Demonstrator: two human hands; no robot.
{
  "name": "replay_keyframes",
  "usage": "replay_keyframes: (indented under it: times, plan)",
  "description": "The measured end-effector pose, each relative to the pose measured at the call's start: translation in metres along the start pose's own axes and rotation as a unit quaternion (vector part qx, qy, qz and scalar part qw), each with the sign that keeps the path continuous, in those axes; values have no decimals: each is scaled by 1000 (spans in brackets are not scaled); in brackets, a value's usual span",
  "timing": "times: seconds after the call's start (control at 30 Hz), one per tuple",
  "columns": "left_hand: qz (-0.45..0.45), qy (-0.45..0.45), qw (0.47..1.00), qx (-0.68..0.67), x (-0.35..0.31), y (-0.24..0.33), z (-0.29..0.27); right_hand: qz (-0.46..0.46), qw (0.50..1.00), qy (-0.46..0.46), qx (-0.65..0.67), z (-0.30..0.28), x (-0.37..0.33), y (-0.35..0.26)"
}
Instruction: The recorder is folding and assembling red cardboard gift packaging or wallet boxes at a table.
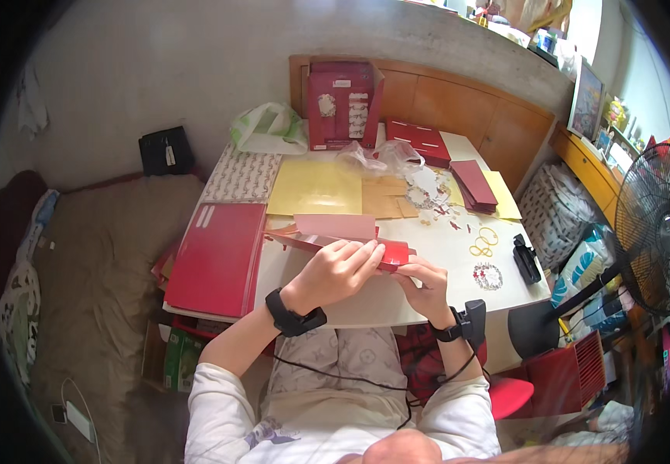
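Over the front of the white table (pixel 327 309), both hands are at a folded red cardboard piece (pixel 394 253) with a glossy surface. My left hand (pixel 339 269) lies across its left part, fingers together and bent over it. My right hand (pixel 425 280) pinches its right end between thumb and fingers. A pale pink flap (pixel 335 226) stands up behind my left hand; whether it belongs to the same piece I cannot tell. To the left lies a stack of large red cardboard sheets (pixel 215 255). A wreath-shaped cutout (pixel 488 276) lies right of my right hand.
Yellow sheets (pixel 316 188), a patterned sheet (pixel 238 176) and dark red card strips (pixel 474 185) lie farther back. A tall red box (pixel 343 104) stands at the rear. Yellow rings (pixel 483 242) and a black case (pixel 527 259) are at right, near a fan (pixel 663 224).
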State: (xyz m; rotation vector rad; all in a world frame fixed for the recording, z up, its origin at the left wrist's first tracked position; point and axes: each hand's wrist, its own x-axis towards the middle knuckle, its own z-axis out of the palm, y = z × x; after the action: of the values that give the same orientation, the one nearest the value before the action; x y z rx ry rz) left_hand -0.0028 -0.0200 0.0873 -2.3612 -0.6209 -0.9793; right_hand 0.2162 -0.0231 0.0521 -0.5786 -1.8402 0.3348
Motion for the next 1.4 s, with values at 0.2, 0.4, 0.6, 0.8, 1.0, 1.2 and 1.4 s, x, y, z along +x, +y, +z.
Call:
replay_keyframes:
  times: [0.2, 0.4, 0.6, 0.8, 1.0, 1.2, 1.4]
  plan:
    - [16, 14, 999, 38, 1, -2, 0, -28, 999, 18, -18, 3, 7, -2]
    - [21, 19, 998, 62, 1, -1, 1, -51, 998, 19, -26, 5, 10, -5]
    - [12, 23, 996, 80, -1, -2, -2, -116, 940, 65, -313, 3, 16, -24]
    - [23, 17, 998, 63, -1, 4, 5, -185, 892, -29, -411, 6, 20, -30]
    - [25, 43, 997, 56, 2, 3, 2, -179, 904, 0, -389, 3, 17, -32]
    - [1, 5, 996, 89, -2, 3, -3, -183, 900, 11, -395, -3, 9, -28]
    - [4, -28, 995, 96, -10, 5, -4, -187, 901, 1, -391, -4, 6, -26]
